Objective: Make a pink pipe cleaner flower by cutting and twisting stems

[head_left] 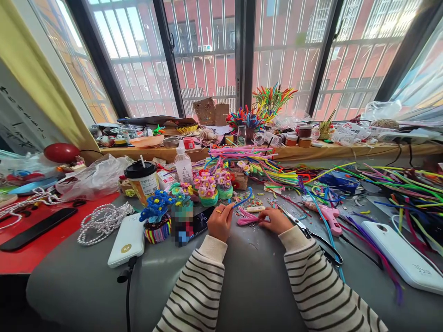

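Observation:
My left hand (221, 221) is closed in a pinch on a blue pipe cleaner (245, 199), which sticks out to the upper right and bends at its tip. A ring shows on one finger. Across from it, my right hand (276, 220) rests low over the table, fingers curved and apart, its fingertips beside a folded pink bundle (247, 218). Whether they touch the bundle is hard to see. A small white tube (254, 209) lies just behind the bundle. Left of my left hand stand a blue pipe-cleaner flower pot (157, 216) and pink flower pots (207, 186).
Scissors (323, 244) and a pink glue gun (330, 220) lie right of my right hand. A phone (200, 223), a white power bank (128, 240) and a lidded cup (141, 180) are to the left. Loose pipe cleaners (277, 168) pile up behind; a white device (401, 256) lies far right.

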Motion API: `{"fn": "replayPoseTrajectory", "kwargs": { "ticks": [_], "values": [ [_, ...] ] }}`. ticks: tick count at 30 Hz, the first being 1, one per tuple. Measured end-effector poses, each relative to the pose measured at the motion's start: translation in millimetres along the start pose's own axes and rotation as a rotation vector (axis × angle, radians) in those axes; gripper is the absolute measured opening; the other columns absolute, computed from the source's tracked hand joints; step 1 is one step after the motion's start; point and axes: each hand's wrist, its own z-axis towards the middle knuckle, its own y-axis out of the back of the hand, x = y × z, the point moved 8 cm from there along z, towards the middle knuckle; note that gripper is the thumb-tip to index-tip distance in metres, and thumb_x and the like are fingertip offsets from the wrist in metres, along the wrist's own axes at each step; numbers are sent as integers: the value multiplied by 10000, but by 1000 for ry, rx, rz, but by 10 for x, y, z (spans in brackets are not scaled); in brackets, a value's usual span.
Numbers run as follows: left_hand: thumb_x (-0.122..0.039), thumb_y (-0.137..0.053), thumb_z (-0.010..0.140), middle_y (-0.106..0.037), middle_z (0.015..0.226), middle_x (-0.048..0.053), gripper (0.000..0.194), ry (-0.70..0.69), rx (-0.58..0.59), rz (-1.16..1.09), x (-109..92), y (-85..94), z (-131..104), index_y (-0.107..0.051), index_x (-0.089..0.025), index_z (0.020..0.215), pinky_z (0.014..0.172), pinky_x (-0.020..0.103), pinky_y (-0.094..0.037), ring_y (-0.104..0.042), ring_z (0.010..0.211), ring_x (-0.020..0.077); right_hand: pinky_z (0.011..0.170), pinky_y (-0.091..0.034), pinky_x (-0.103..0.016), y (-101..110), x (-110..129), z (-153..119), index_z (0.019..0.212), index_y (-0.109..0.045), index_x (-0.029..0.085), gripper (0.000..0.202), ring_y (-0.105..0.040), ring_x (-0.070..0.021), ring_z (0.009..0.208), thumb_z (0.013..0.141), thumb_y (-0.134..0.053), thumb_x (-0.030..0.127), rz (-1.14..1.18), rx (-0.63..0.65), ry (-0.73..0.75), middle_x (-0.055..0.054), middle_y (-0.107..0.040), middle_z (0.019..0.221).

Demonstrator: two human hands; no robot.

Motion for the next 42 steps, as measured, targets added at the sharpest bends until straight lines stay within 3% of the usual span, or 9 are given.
{"fn": "replayPoseTrajectory", "kwargs": {
  "ticks": [7,12,16,19,23,26,31,35,42],
  "values": [
    [-152,-328,738,-577,864,41,294,-75,-77,-195,15,44,-65,-464,-171,998,726,222,-386,-509,800,109,552,-349,-229,115,-23,5,632,-546,169,81,-498,-124,593,619,-490,226,98,-80,-71,-18,-565,631],
    [-131,-295,743,-537,969,48,345,-27,32,-201,22,-122,-2,-408,-183,1064,777,250,-372,-472,890,120,438,-316,-204,249,-135,-3,718,-496,151,196,-453,-87,473,629,-481,324,582,-200,-165,-17,-566,628],
    [-114,-272,739,-513,998,59,406,-22,191,-251,-46,-345,82,-317,-195,1134,756,272,-383,-464,894,134,328,-213,-169,156,-163,2,794,-481,152,294,-326,-25,344,596,-511,367,983,-158,-275,0,-560,631],
    [-125,-265,743,-500,1001,73,415,52,152,-281,-20,-334,139,-276,-184,1154,766,299,-369,-460,889,143,323,-221,-155,118,-114,5,744,-498,146,267,-332,-15,352,572,-547,344,1139,-153,-279,11,-552,599],
    [-229,-305,746,-515,923,79,306,157,87,-396,-32,-227,130,-429,-162,1018,755,307,-370,-458,881,154,355,-298,-150,22,-2,12,660,-499,137,203,-407,-25,388,569,-568,305,1227,-88,-252,6,-566,590],
    [-292,-334,731,-531,883,67,263,182,225,-585,-185,-277,77,-482,-159,904,681,269,-406,-490,825,144,393,-359,-158,-84,57,11,671,-504,139,192,-480,-51,444,567,-578,283,1277,-20,-283,-13,-590,640],
    [-343,-442,659,-561,740,27,428,334,358,-792,-298,-338,-19,-339,-162,1032,563,242,-427,-535,604,110,408,-406,-166,-124,37,12,669,-520,146,184,-536,-86,506,547,-601,258,1352,-73,-346,-12,-592,647],
    [-350,-462,631,-567,659,28,322,372,507,-822,-328,-425,-87,-453,-146,879,485,222,-417,-535,522,109,427,-425,-169,-122,24,8,657,-536,136,176,-543,-90,526,541,-607,247,1392,-96,-365,-22,-590,659],
    [-360,-448,619,-554,568,25,266,430,669,-794,-358,-454,-187,-548,-121,677,395,190,-367,-476,424,82,275,-264,-132,-66,-57,14,620,-532,119,202,-410,-30,346,552,-586,302,1431,-203,-356,19,-521,499]
  ]
}}
